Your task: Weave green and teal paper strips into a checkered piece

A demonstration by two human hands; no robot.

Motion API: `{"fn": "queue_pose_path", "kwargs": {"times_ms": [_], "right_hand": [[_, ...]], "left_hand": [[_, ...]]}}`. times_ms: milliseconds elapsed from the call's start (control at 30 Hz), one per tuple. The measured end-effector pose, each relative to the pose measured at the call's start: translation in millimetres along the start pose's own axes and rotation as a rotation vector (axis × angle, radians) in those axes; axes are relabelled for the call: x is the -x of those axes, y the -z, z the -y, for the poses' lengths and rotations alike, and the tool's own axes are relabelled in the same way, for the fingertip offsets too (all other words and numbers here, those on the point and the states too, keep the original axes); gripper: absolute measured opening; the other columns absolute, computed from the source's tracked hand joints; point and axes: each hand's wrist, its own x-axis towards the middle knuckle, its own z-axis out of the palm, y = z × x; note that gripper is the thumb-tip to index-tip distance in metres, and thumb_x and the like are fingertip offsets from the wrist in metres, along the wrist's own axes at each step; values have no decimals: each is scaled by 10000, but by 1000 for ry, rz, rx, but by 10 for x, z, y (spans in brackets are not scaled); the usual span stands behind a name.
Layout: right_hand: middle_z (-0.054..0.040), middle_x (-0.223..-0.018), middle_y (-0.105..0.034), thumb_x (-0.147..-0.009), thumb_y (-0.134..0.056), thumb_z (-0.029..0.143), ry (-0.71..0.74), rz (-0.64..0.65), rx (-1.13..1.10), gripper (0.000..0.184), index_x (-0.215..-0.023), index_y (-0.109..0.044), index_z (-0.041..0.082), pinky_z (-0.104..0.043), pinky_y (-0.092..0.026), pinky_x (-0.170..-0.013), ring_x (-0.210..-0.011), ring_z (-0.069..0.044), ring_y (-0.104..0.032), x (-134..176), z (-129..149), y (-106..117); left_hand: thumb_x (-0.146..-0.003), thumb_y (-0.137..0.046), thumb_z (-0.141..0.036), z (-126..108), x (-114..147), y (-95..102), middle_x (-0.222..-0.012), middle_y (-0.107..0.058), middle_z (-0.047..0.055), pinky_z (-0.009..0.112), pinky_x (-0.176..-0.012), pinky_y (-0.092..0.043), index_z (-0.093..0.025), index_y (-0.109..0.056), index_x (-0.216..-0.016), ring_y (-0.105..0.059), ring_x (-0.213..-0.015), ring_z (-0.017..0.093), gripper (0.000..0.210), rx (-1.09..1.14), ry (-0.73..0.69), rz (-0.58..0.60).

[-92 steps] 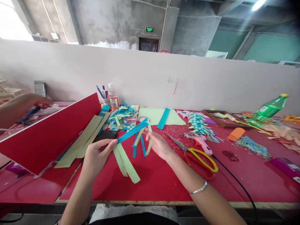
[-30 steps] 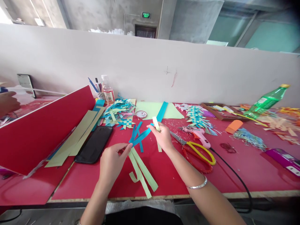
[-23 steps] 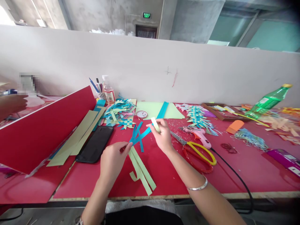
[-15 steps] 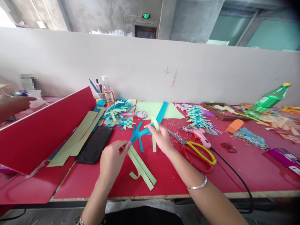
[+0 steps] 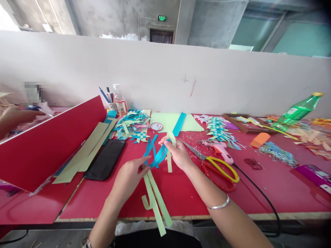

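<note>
Between my hands I hold blue paper strips [image 5: 159, 156] and pale green paper strips [image 5: 154, 198]. My left hand [image 5: 133, 172] pinches the strips where blue and green meet, the green ends hanging down toward the table's front edge. My right hand [image 5: 177, 151] pinches the other end of the blue strips, together with a green strip looped over the fingers. Some strip ends are hidden behind the fingers. Beyond my hands, a wide blue strip [image 5: 179, 124] lies on a pale green sheet [image 5: 191, 124].
Scissors [image 5: 212, 163] and a pink glue gun [image 5: 217, 146] with its cable lie at right. A phone [image 5: 105, 160] and paper strips [image 5: 81, 155] lie at left, beside a red board [image 5: 57, 137]. Woven pieces [image 5: 218, 128] and a tilted green bottle [image 5: 297, 112] stand farther back. Another person's hand [image 5: 15, 117] shows far left.
My left hand has moved slightly down and right, and the blue strips now bow between my hands. The green ends hang lower. The other person's hand has shifted.
</note>
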Motion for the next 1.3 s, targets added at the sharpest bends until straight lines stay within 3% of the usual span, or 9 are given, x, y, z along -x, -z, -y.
{"fn": "queue_pose_path", "kwargs": {"times_ms": [267,500,633,800,900,1033,1167,1233,1300], "right_hand": [[11,-688,-540,-772,-500,447,-63,-29,35,265,-759,-653,231,-221,-377,-558,-592,-90,-452,17,29,-4],[13,-620,-500,-800,-300,569,-208,-77,-15,487,-718,-607,201,-218,-332,-462,-476,-82,-408,-52,-23,24],[1,-648,-538,-788,-377,510,-278,-125,80,388,-678,-568,192,-228,-389,-560,-573,-110,-496,-83,-99,104],[-41,-743,-539,-825,-346,439,-117,22,480,425,-583,-583,183,-285,-384,-724,-780,-166,-522,-111,-142,245],[-56,-789,-525,-814,-381,448,1,-83,584,413,-582,-588,176,-306,-372,-748,-801,-179,-515,-135,-113,315],[-52,-768,-560,-807,-352,532,1,-266,359,458,-571,-538,188,-298,-389,-743,-782,-169,-539,-149,-9,342],[-57,-850,-586,-832,-159,577,-51,-102,19,560,-487,-378,194,-295,-401,-788,-877,-161,-548,-134,90,273],[-54,-912,-577,-842,-159,562,-21,-59,26,542,-493,-351,194,-298,-380,-844,-970,-164,-514,-121,104,239],[-45,-973,-559,-860,-164,526,13,-23,132,530,-541,-424,193,-304,-346,-891,-1022,-159,-481,-108,91,232]], "left_hand": [[-778,-433,-318,-35,-5,6,-744,-647,32,233,-612,-399,-194,-630,-841,-577,-661,165,241,71,8,48],[-784,-424,-328,23,6,66,-714,-618,14,215,-570,-376,-189,-580,-807,-560,-648,151,210,98,64,-20],[-785,-416,-347,52,30,127,-724,-629,13,213,-584,-381,-196,-583,-805,-562,-655,153,225,70,96,-68],[-779,-418,-350,67,57,187,-750,-642,17,218,-593,-387,-203,-591,-809,-574,-680,159,229,4,135,-98],[-773,-427,-346,67,57,247,-744,-640,11,217,-581,-382,-208,-589,-805,-572,-669,157,215,-66,147,-121],[-775,-416,-349,55,33,360,-731,-633,8,216,-556,-369,-214,-581,-806,-565,-637,155,215,-151,160,-161],[-773,-417,-332,22,-6,407,-742,-641,12,217,-570,-367,-222,-580,-824,-574,-651,164,203,-205,179,-184],[-772,-418,-323,-4,-24,397,-750,-646,18,218,-573,-363,-227,-583,-841,-580,-666,170,203,-234,176,-173],[-773,-416,-311,-31,-39,382,-746,-646,19,214,-556,-347,-231,-586,-839,-580,-661,169,199,-280,177,-149]]}}
